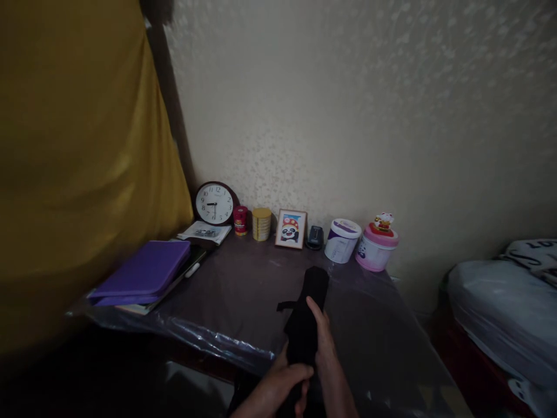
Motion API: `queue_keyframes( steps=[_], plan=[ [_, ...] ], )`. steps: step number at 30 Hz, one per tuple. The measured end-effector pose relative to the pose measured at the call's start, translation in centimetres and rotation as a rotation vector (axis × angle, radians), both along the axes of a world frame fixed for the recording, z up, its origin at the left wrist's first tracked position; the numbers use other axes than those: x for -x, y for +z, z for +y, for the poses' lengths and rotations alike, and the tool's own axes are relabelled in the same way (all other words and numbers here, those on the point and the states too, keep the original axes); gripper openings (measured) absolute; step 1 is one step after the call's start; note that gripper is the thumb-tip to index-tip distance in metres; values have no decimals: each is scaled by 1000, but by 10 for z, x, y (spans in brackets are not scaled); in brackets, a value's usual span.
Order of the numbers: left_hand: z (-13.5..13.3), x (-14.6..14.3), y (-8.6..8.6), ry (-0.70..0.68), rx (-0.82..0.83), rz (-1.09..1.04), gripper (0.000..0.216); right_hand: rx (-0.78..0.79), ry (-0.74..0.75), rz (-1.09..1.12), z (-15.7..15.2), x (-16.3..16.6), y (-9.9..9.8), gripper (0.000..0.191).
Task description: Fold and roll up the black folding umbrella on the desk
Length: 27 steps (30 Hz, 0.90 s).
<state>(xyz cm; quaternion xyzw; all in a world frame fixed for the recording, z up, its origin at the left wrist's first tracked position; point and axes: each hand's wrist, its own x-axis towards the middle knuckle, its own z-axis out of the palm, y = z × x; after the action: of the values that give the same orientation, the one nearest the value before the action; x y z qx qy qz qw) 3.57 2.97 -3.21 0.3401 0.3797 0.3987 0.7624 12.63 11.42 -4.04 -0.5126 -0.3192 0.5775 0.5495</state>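
A black folded umbrella [307, 313] with a dangling strap points away from me over the dark table [243, 296]. Both hands hold it. My left hand [278, 386] is wrapped round its near end, fingers curled over the black fabric. My right hand [324, 342] lies along its right side, with the thumb pressed against the fabric further up. The umbrella's tip reaches toward the row of small things at the wall.
Along the wall stand a round clock [214, 203], a red tin [240, 220], a yellow tin [261, 224], a panda picture frame [290, 229], a white tub [342, 240] and a pink tub [376, 247]. A purple folder [145, 271] lies at left; a yellow curtain [73, 162] hangs beside it. A bed [505, 307] is right.
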Motion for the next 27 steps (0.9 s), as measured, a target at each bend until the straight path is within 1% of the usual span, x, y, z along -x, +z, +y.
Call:
queue_keyframes(
  steps=[3, 5, 7, 8, 9, 10, 11, 12, 15, 17, 18, 20, 22, 24, 25, 26, 27],
  plan=[
    [-2, -5, -7, 71, -34, 179, 73, -27, 42, -43, -2, 4, 7, 63],
    [-3, -5, -13, 121, -98, 412, 72, -54, 18, -107, -3, 7, 12, 64],
    [-3, 0, -20, 156, -240, 682, 70, -49, -16, -166, -3, 10, 13, 67],
    [-2, 4, -23, 166, -339, 805, 71, -43, -28, -176, -2, 10, 12, 68],
    [-1, 8, -25, 166, -411, 889, 72, -33, -35, -175, -2, 11, 10, 68],
    [-1, 13, -25, 157, -455, 917, 72, -24, -35, -161, -1, 10, 8, 68],
    [0, 17, -24, 138, -463, 876, 72, -18, -29, -137, -1, 10, 5, 68],
    [0, 21, -22, 114, -425, 786, 73, -15, -18, -105, 0, 9, 2, 68],
    [1, 26, -11, 46, -218, 391, 89, -10, 29, -17, -1, 7, -5, 67],
    [3, 25, -5, 40, -111, 227, 96, -16, 61, 3, -1, 6, -8, 67],
    [4, 23, -3, 53, -104, 186, 94, -30, 71, -13, 0, 5, -9, 66],
    [7, 21, -3, 91, -139, 188, 83, -67, 87, -110, 3, 2, -11, 66],
    [8, 21, -5, 129, -204, 273, 78, -136, 76, -288, 8, -2, -12, 72],
    [9, 25, -9, 151, -233, 390, 81, -274, 27, -526, 13, -7, -14, 78],
    [9, 27, -10, 151, -239, 435, 83, -365, -4, -656, 15, -10, -15, 79],
    [9, 30, -12, 144, -247, 468, 84, -464, -21, -781, 16, -12, -15, 75],
    [9, 33, -13, 133, -252, 496, 84, -562, -15, -893, 17, -13, -16, 67]
  ],
)
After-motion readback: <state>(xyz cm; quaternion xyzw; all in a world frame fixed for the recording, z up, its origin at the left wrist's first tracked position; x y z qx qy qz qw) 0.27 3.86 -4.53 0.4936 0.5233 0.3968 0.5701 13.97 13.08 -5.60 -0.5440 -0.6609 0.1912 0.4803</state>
